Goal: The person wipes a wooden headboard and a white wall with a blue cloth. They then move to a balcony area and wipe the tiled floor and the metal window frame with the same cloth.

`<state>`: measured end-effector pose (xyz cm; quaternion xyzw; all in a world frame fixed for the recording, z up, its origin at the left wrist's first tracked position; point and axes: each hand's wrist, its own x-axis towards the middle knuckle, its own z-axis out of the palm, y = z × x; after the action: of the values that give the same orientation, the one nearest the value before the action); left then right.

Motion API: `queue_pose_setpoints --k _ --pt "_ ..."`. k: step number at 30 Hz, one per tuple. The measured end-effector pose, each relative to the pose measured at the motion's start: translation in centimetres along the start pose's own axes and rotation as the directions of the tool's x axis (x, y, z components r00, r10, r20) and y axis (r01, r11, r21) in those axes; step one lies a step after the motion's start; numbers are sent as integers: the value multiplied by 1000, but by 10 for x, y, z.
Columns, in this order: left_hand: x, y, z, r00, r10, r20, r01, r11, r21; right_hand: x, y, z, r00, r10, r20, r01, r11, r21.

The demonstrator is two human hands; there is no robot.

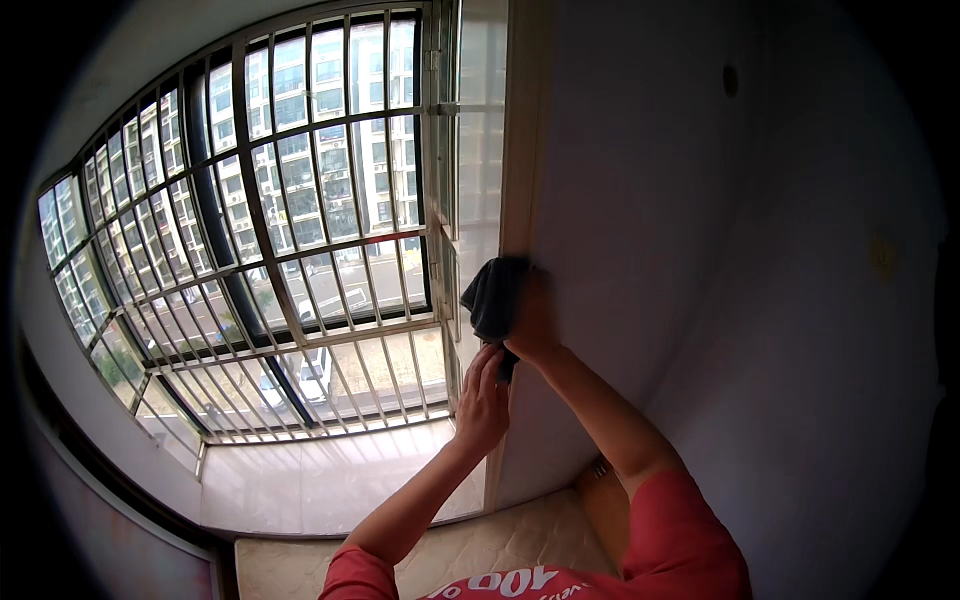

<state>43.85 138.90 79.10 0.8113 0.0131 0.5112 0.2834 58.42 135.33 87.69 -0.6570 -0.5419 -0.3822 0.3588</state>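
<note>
A dark grey cloth (495, 300) is bunched against the edge of the window recess, over the beige trim (523, 150). My right hand (536, 319), blurred, grips the cloth from its right side. Just below, my left hand (482, 397) rests with its fingers stretched upward along the same trim. Its fingertips meet the cloth's lower part, though I cannot tell whether they hold any of it. A dark strip, seemingly cloth, shows between the two hands.
A metal security grille (315, 232) spans the window on the left, above a pale tiled sill (322, 480). Below lies a quilted beige mattress (525, 529), beside a brown wooden panel (604, 510). A plain wall (637, 225) rises to the right.
</note>
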Motion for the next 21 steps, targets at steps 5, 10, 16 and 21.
queue_pose_setpoints --k 5,10,16,21 --pt "60 -60 72 980 134 -145 -104 975 195 25 23 -38 929 -207 305 75 916 393" --pt "106 -63 69 983 184 7 -167 873 459 16 36 -123 886 -14 464 -92 975 204" --pt "210 -19 40 874 462 -148 -251 691 678 -69 80 -163 981 -69 180 16 959 282" --pt "412 65 -28 684 581 -441 -193 728 658 -131 124 -209 970 63 237 -126 957 262"
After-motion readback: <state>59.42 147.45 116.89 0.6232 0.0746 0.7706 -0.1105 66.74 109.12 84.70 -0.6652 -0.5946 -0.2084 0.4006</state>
